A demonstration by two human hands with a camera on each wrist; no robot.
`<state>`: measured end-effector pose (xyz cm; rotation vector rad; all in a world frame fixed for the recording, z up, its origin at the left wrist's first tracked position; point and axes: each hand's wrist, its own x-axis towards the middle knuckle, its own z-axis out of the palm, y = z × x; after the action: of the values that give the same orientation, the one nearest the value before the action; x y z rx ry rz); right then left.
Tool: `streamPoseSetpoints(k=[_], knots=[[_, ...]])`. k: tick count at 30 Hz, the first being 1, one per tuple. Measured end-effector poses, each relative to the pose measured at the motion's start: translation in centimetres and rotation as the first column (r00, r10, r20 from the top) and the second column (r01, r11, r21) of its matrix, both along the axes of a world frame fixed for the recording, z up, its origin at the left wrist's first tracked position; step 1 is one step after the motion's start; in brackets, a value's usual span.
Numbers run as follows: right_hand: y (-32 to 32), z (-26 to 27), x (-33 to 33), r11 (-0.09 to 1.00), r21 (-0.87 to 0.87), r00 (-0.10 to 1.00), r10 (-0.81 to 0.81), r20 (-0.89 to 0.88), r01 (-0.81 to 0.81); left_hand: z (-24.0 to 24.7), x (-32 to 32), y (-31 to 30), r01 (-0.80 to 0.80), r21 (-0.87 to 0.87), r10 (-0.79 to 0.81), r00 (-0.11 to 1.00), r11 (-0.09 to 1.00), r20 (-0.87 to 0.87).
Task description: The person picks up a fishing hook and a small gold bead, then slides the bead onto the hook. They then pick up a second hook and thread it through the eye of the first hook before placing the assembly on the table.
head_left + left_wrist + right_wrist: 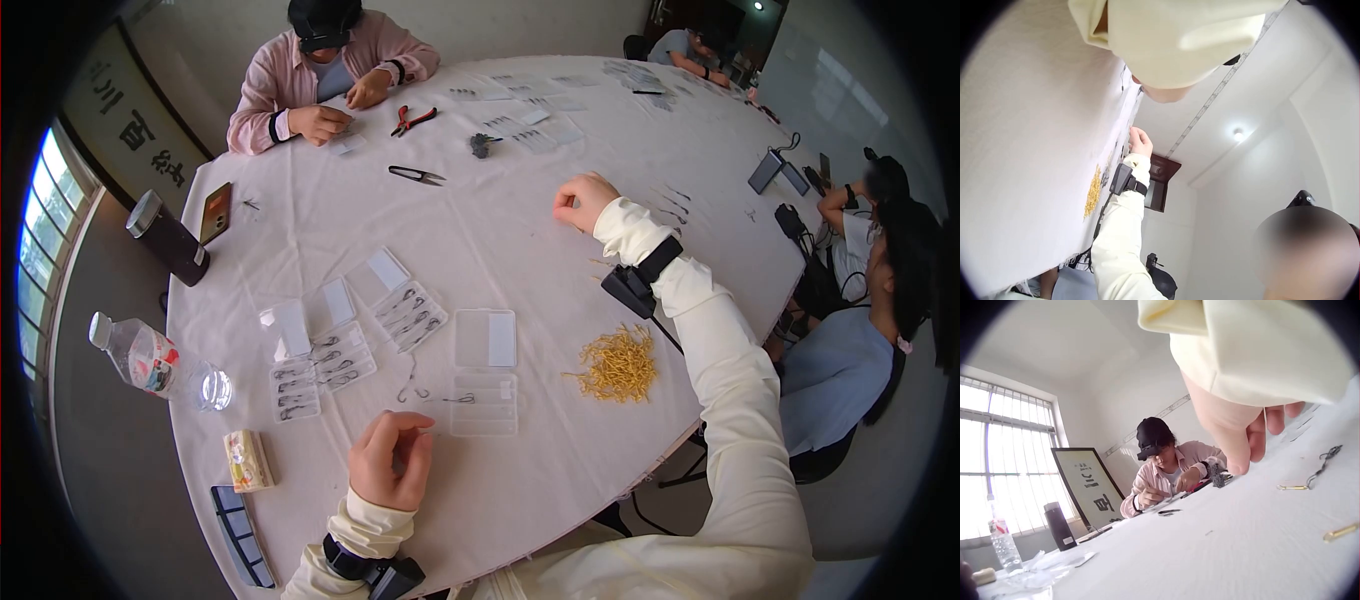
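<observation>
My left hand point(390, 462) is over the near part of the table, its fingers curled and thumb close to the index finger. Just beyond it lie dark looped lines point(412, 385) and an open clear compartment box point(484, 405), with another dark looped piece point(460, 399) at its left edge. My right hand point(587, 200) is stretched far forward, thumb and index fingertips together. Near it, gold-tipped dark pieces point(1313, 476) lie on the cloth. I cannot tell whether either hand pinches a thin line. A pile of small gold-coloured pieces point(617, 364) lies beside the right forearm.
Filled clear boxes point(345, 357) lie left of centre. A water bottle point(135, 352), dark flask point(168, 238), phone point(216, 212) and tissue pack point(247, 461) line the left side. Snips point(417, 176) and red-handled pliers point(412, 121) lie farther off. Other people sit around the table.
</observation>
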<state>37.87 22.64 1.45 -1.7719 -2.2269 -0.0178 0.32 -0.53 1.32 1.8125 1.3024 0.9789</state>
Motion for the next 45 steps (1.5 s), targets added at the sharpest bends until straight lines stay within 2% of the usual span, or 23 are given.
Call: streamPoseSetpoints(k=[2,3,4,7,10,12,14,17,18,20,22,24,25,28,29,30,32,35,37,40,41,43,45], knots=[[-0.2,1.9,-0.6,1.0,-0.026,0.951,-0.009,-0.308,0.001,0.0,0.1,0.0,0.0,0.004,0.0,1.0,1.0,0.005],[-0.2,2.5,-0.3,1.0,0.001,0.924,0.011,-0.383,-0.012,0.0,0.1,0.0,0.001,0.007,-0.001,1.0,1.0,0.011],[-0.4,3.5,-0.3,1.0,0.0,0.925,0.009,-0.381,-0.01,-0.1,0.0,0.0,0.003,0.006,-0.003,1.0,1.0,0.013],[-1.7,6.8,0.1,0.997,0.024,0.778,0.076,-0.623,-0.078,-0.1,0.0,0.0,0.016,-0.009,-0.016,0.999,1.0,0.03],[-5.1,10.1,0.5,0.988,0.103,0.69,0.157,-0.707,-0.119,-0.2,-0.1,-0.1,0.012,-0.009,-0.012,0.999,1.0,0.039],[-8.8,12.1,1.1,0.985,0.123,0.696,0.174,-0.697,-0.123,-0.5,-0.1,-0.2,0.008,-0.015,-0.007,0.998,1.0,0.065],[-13.5,13.3,2.5,0.994,0.042,0.751,0.107,-0.652,-0.106,-0.5,-0.1,-0.2,0.013,-0.005,-0.013,0.998,1.0,0.069],[-22.3,14.0,4.6,0.97,-0.215,0.88,0.0,-0.475,-0.116,-0.6,-0.2,-0.3,0.017,-0.009,-0.017,0.996,1.0,0.084],[-25.2,13.9,5.2,0.937,-0.331,0.923,-0.023,-0.384,-0.114,-0.6,-0.2,-0.4,0.019,-0.021,-0.017,0.996,1.0,0.092],[-30.1,12.5,6.1,0.791,-0.596,0.913,-0.135,-0.386,-0.135,-0.9,-0.3,-0.2,0.025,-0.025,-0.022,0.995,0.999,0.102],[-34.1,11.2,5.0,0.727,-0.687,0.917,-0.28,-0.285,0.009,-1.0,-0.3,-0.4,0.019,-0.042,-0.014,0.994,0.999,0.106],[-37.7,8.5,6.4,0.907,-0.418,0.998,-0.061,-0.008,0.053,-0.9,-0.2,-0.3,0.007,-0.011,-0.006,0.995,1.0,0.097],[-38.7,8.2,6.9,0.914,-0.394,0.995,-0.102,0.003,0.095,-1.2,-0.2,-0.3,0.007,-0.013,-0.006,0.994,1.0,0.108],[-38.6,7.2,8.2,0.944,-0.302,0.991,-0.136,0.003,0.131,-1.0,-0.2,-0.4,-0.007,-0.004,0.007,0.993,1.0,0.116],[-38.5,7.2,7.1,0.927,-0.296,0.969,-0.246,-0.009,0.233,-1.0,-0.2,-0.4,-0.011,-0.005,0.011,0.993,1.0,0.114],[-37.4,7.4,5.4,0.928,-0.296,0.971,-0.24,-0.011,0.226,-1.1,-0.1,-0.4,-0.021,0.025,0.018,0.992,0.999,0.128],[-35.2,7.6,2.9,0.992,-0.087,0.995,-0.093,0.043,0.097,-1.4,-0.2,-0.4,-0.044,0.053,0.037,0.99,0.998,0.136],[-31.1,8.6,0.3,0.987,-0.118,0.993,0.112,0.039,-0.107,-1.3,-0.5,-0.1,-0.115,0.066,0.103,0.982,0.991,0.159],[-28.3,8.3,-2.9,0.966,-0.07,0.968,0.25,-0.004,-0.249,-0.9,-0.4,0.3,-0.052,0.346,0.082,0.994,0.937,-0.074],[-24.7,6.9,-4.8,0.951,-0.047,0.952,0.304,-0.041,-0.305,-1.8,-0.4,0.9,-0.007,0.445,0.087,0.983,0.896,-0.16],[-23.8,6.2,-4.9,0.94,-0.051,0.939,0.333,-0.08,-0.338,-1.6,-0.4,1.0,-0.007,0.447,0.088,0.983,0.895,-0.161],[-22.7,4.6,-5.6,0.944,-0.047,0.944,0.324,-0.064,-0.327,-1.1,-0.8,0.9,-0.144,0.288,0.156,0.988,0.947,-0.019],[-22.1,2.7,-6.3,0.947,-0.048,0.948,0.314,-0.048,-0.316,-1.5,-1.5,1.3,-0.192,0.215,0.19,0.981,0.958,0.031]])
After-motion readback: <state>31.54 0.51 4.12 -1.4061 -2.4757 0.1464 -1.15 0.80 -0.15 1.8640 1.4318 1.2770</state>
